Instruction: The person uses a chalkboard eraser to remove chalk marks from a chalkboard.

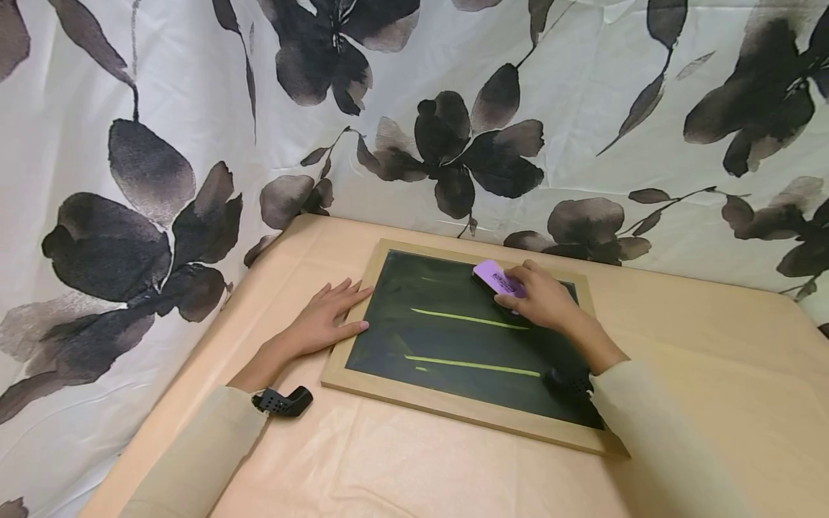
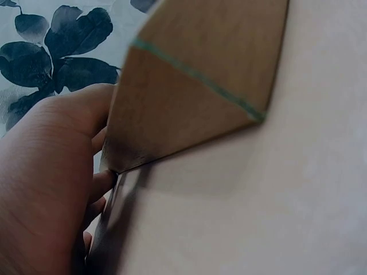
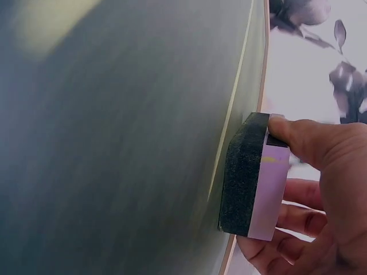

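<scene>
A chalkboard (image 1: 453, 345) in a light wooden frame (image 1: 466, 416) lies on the table. Two long yellow chalk lines run across it, with a faint short mark above them. My right hand (image 1: 544, 295) grips a chalkboard eraser (image 1: 495, 277), purple on top with a dark felt underside, over the upper right of the board. In the right wrist view, thumb and fingers hold the eraser (image 3: 246, 177) by its sides, felt toward the board. My left hand (image 1: 329, 316) lies spread at the left edge of the frame, fingertips on the wood. The left wrist view shows the frame (image 2: 189, 97) close up, with a green streak.
A peach-coloured cloth (image 1: 453, 475) covers the table under the board. Behind and to the left hangs a white curtain (image 1: 401, 79) with dark flowers. Each wrist carries a small black camera (image 1: 285, 401).
</scene>
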A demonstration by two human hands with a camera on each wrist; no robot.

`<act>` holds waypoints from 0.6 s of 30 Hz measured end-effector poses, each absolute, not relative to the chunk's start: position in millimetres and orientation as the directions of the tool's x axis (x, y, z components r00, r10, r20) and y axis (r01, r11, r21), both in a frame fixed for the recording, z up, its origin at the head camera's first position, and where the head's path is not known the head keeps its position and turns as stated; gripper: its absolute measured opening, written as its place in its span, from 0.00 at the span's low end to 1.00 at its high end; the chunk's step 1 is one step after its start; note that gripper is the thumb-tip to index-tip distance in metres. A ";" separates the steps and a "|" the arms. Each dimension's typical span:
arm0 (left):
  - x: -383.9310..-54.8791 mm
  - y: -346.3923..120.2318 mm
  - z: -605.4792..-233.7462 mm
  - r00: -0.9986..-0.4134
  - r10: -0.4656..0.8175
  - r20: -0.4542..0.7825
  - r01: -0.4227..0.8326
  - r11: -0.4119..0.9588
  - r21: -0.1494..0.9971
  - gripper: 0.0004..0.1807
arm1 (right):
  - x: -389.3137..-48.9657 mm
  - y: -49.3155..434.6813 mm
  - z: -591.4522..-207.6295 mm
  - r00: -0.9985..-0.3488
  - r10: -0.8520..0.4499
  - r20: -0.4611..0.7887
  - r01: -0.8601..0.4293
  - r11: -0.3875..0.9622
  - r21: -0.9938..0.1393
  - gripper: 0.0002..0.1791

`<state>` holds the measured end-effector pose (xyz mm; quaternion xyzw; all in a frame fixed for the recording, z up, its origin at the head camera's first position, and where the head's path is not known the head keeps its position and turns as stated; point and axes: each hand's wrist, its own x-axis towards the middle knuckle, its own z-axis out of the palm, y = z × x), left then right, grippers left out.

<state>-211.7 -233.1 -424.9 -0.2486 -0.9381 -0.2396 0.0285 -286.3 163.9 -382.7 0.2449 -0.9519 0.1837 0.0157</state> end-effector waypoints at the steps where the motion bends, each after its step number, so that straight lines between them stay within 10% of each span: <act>1: -211.6 -233.4 -424.8 -0.875 0.453 0.172 0.480 0.761 0.437 0.37 | -285.9 170.5 -383.7 -0.881 -0.458 0.124 -0.471 0.814 -0.340 0.33; 18: -210.1 -238.4 -425.3 -0.863 0.471 0.181 0.501 0.752 0.428 0.37 | -257.9 230.7 -383.4 -0.930 -0.349 0.110 -0.366 0.873 -0.323 0.35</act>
